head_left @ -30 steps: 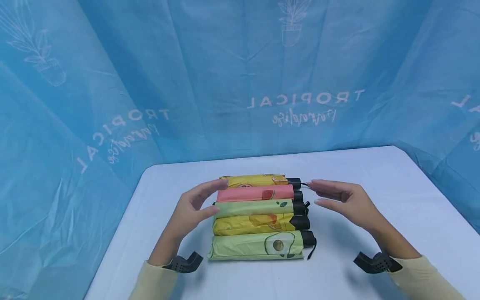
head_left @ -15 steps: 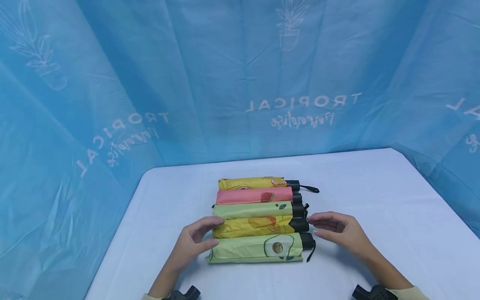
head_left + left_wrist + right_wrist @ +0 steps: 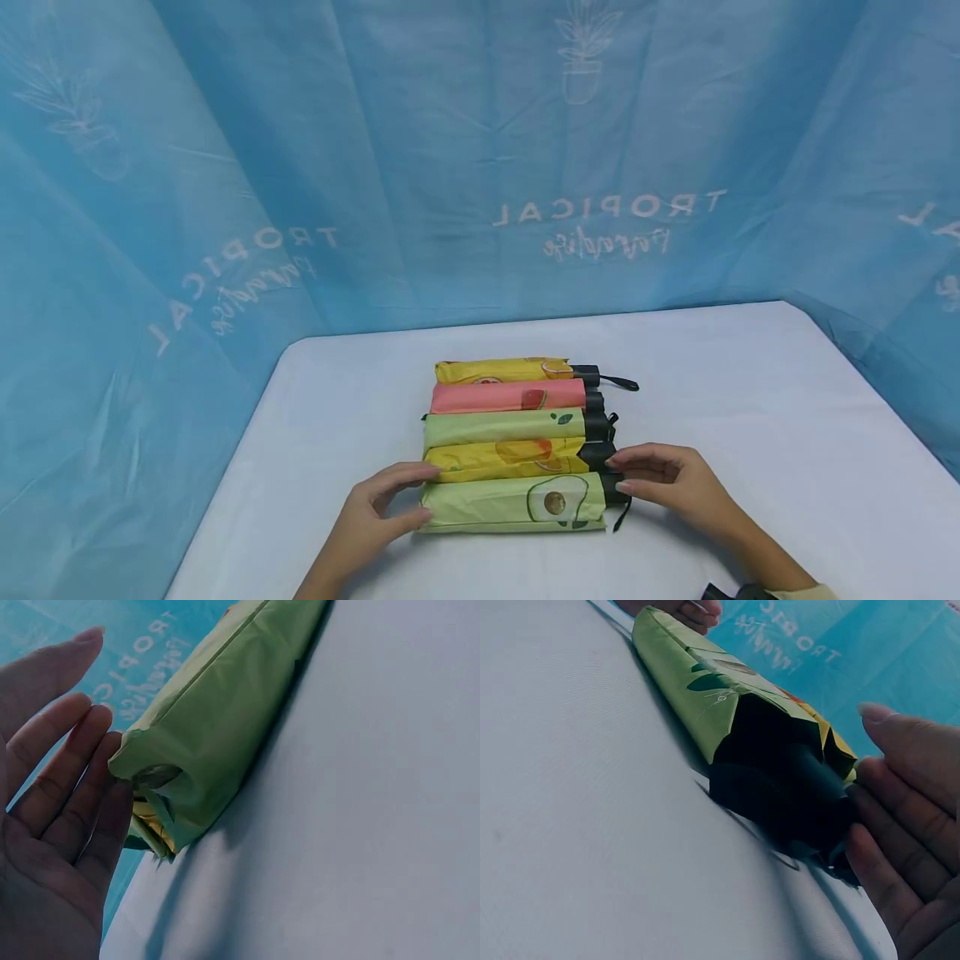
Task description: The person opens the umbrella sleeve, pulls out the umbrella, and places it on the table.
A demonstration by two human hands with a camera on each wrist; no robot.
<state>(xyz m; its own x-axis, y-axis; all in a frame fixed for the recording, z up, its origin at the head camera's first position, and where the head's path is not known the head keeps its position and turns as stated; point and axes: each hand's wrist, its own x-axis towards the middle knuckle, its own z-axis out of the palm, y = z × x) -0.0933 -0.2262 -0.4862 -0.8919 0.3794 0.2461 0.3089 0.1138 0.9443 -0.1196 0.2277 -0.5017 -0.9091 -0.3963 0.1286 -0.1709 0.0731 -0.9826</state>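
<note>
Several folded umbrellas lie side by side in a stack of rows, black handles to the right. Nearest is the green avocado umbrella (image 3: 502,502), then a yellow one (image 3: 495,460). My left hand (image 3: 367,517) is at the left end of the green one, fingers relaxed; in the left wrist view that hand (image 3: 67,787) is beside the cloth end (image 3: 217,727). By the black handles is my right hand (image 3: 678,487), its fingers gently bent; in the right wrist view this hand (image 3: 915,817) is close beside the handle (image 3: 780,787). Neither hand grips anything; whether the fingertips touch is unclear.
Behind the nearest two lie a light green umbrella (image 3: 502,426), a pink one (image 3: 480,397) and a yellow one (image 3: 502,370) with a black strap. They rest on a white table (image 3: 750,375), with a blue printed curtain (image 3: 450,167) behind and at the sides.
Both hands have come down and toward the near edge, from above the far umbrellas to the two ends of the nearest one. The umbrellas keep their arrangement.
</note>
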